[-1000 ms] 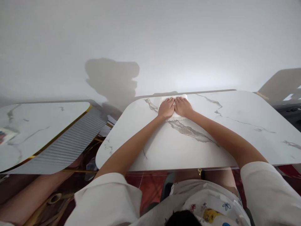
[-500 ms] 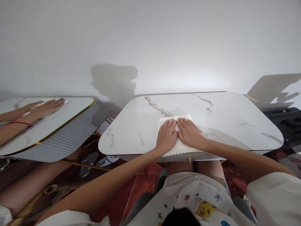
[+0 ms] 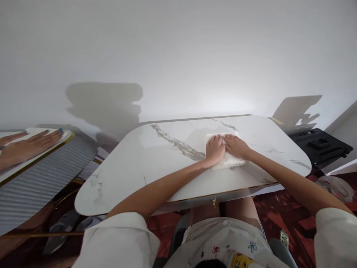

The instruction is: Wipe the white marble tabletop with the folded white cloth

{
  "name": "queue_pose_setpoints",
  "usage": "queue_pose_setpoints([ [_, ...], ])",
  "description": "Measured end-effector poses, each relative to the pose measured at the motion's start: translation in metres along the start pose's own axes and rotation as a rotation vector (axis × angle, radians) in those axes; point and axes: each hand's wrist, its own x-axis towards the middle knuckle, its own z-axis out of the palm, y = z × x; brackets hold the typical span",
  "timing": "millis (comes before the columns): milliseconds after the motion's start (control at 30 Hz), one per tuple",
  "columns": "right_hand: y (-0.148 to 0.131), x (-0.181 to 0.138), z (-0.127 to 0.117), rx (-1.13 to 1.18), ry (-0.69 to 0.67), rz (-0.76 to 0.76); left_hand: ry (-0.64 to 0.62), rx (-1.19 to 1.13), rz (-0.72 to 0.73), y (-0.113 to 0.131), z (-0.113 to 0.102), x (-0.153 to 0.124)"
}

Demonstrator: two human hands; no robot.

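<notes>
A white cloth (image 3: pixel 230 162) lies spread on the white marble-patterned tabletop (image 3: pixel 119 167), right of its middle. My left hand (image 3: pixel 215 149) rests palm down on the cloth's left part, fingers extended and slightly bent at the tips. Beside it, my right hand (image 3: pixel 237 146) presses flat on the cloth too, its fingertips close to those of the left. Both hands touch the cloth from above, and parts of it are hidden beneath them. A small gold knob (image 3: pixel 214 202) shows on the table's front.
Another person's hands (image 3: pixel 33 145) lie on a similar table (image 3: pixel 39 186) at the left. A pale wall (image 3: pixel 178 59) rises behind. At the right are a black case (image 3: pixel 320 147) and a clear plastic bag (image 3: pixel 336 188) on the red floor. Grey shoes (image 3: pixel 60 229) are at lower left.
My hands and the cloth have slid across the tabletop to the right and away from the front edge. The view has shifted and tilted as well.
</notes>
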Motion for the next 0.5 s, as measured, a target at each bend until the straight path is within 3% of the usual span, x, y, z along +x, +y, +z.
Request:
queue_pose_setpoints([
  [267,0.034,0.11,0.026,-0.015,0.063,0.051,0.143,0.035,0.148,-0.047,-0.003,0.108],
  [500,0.047,0.174,0.043,-0.03,0.129,0.063,0.176,0.026,0.181,-0.082,-0.007,0.168],
])
